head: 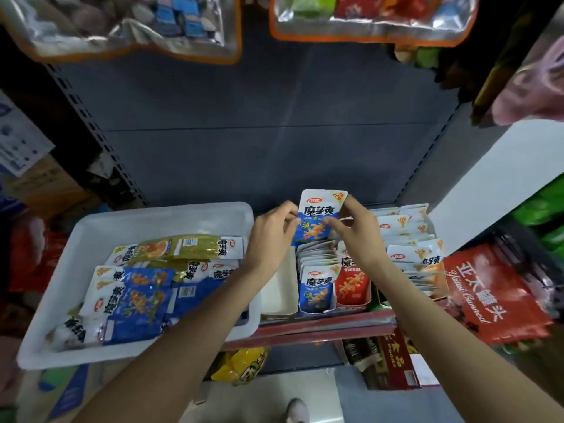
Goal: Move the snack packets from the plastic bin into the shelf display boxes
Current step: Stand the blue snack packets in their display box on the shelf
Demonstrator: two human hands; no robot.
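Both hands hold one blue snack packet (317, 215) upright above the back of a shelf display box (317, 308) filled with blue packets. My left hand (270, 239) pinches the packet's left edge; my right hand (355, 236) pinches its right side. A white plastic bin (91, 227) on the left holds several blue and green packets (137, 294). An empty white display box (279, 288) stands between bin and blue row. A red packet row (352, 285) sits to the right.
More white-and-orange packets (412, 248) fill boxes at the right. A red canned-food bag (494, 291) lies at the far right. Bagged goods (128, 22) hang overhead. The grey shelf back panel (259, 117) is behind. A yellow bag (241, 364) sits on the lower shelf.
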